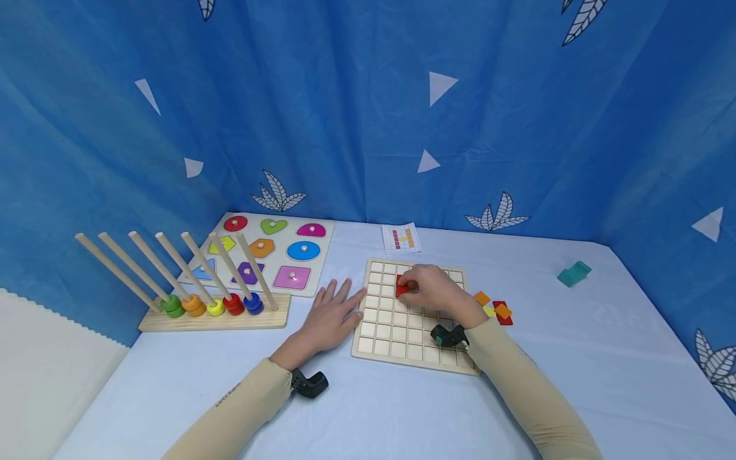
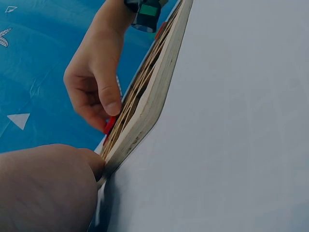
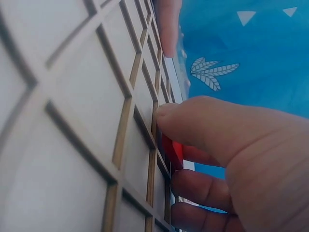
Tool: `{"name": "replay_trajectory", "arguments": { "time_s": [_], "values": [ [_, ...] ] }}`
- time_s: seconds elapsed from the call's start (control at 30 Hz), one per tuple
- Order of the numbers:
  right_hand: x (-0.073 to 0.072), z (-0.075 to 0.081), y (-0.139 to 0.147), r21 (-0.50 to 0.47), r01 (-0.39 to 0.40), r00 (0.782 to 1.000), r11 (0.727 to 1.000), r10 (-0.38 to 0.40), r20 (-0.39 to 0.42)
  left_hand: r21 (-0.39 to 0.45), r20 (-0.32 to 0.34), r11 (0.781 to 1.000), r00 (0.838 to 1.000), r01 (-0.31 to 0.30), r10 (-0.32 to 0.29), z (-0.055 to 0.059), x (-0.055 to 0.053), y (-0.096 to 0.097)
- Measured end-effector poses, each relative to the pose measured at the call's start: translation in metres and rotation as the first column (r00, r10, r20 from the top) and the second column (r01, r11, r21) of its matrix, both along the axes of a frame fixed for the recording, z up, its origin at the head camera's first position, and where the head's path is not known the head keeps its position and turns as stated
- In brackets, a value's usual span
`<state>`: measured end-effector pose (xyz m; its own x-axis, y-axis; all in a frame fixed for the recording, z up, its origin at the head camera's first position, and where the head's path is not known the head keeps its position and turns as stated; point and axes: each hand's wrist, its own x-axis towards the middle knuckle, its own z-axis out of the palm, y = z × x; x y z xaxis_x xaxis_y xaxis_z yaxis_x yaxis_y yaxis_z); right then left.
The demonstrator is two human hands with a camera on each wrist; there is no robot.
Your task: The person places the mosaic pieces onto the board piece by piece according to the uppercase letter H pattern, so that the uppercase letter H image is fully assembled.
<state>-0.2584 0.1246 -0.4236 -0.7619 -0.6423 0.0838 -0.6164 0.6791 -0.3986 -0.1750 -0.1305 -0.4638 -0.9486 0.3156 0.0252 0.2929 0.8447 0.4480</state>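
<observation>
A wooden grid board [image 1: 384,314] with square cells lies on the table in front of the person. Over its upper part, the right hand [image 1: 434,287] pinches a small red tile [image 3: 175,153] between thumb and fingers, close against the cells. Red [image 1: 400,291] shows at those fingertips in the head view too. The left hand [image 1: 332,316] lies palm down with fingers spread, its thumb and index fingertip at the board's left edge. In the left wrist view, part of the left hand [image 2: 48,188] meets the board's side [image 2: 149,108].
Right of the board lie loose orange [image 1: 503,311], yellow and red tiles. A pattern card [image 1: 402,238] sits behind it. At left stand a peg rack [image 1: 215,319] with coloured rings and a knobbed shape puzzle [image 1: 276,252]. A teal piece [image 1: 574,273] lies far right.
</observation>
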Motion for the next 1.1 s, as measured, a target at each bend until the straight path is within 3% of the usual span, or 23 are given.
{"name": "replay_trajectory", "arguments": {
  "time_s": [1.1],
  "values": [
    [-0.0005, -0.0004, -0.0015, 0.017, 0.019, 1.000, 1.000, -0.019, 0.003, 0.009, -0.014, 1.000, 1.000, 0.009, -0.009, -0.0005, 0.0010, -0.0010]
  ]
}}
